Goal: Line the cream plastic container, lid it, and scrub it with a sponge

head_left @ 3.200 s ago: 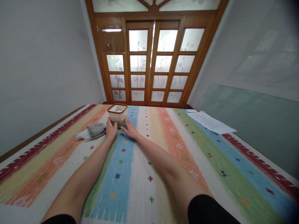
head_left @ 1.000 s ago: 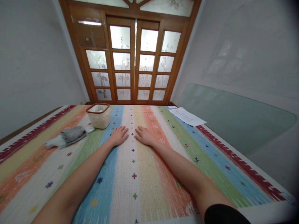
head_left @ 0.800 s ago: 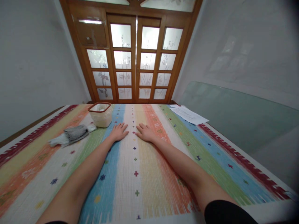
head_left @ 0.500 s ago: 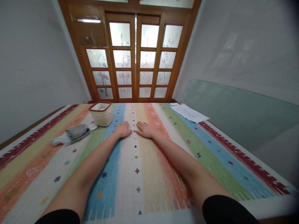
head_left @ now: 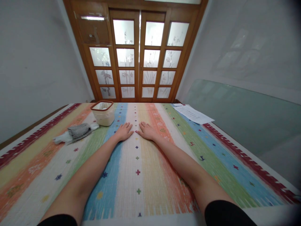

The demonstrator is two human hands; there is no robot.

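My left hand (head_left: 124,131) lies flat, palm down, on the striped tablecloth (head_left: 128,179), its fingers slightly spread and holding nothing. Across a narrow gap, my right hand (head_left: 146,130) rests the same way, with nothing in it. Nearest to the left hand is a cream bin (head_left: 104,118) with a brown rim and a pale liner, standing upright beyond it to the left. Nearer to me on that side lies a grey cloth (head_left: 80,131) wrapped around a pale, crumpled plastic packet (head_left: 63,138).
Printed paper sheets (head_left: 194,114) lie at the far right of the table. A greenish glass panel (head_left: 237,116) leans on the right wall. Beyond the table's far edge stands a wooden door (head_left: 140,75) with frosted panes. Walls flank the table on both sides.
The camera view has shifted a little. The fingers of both hands look slightly more spread; the hands stay flat in the same place, and the objects have not moved.
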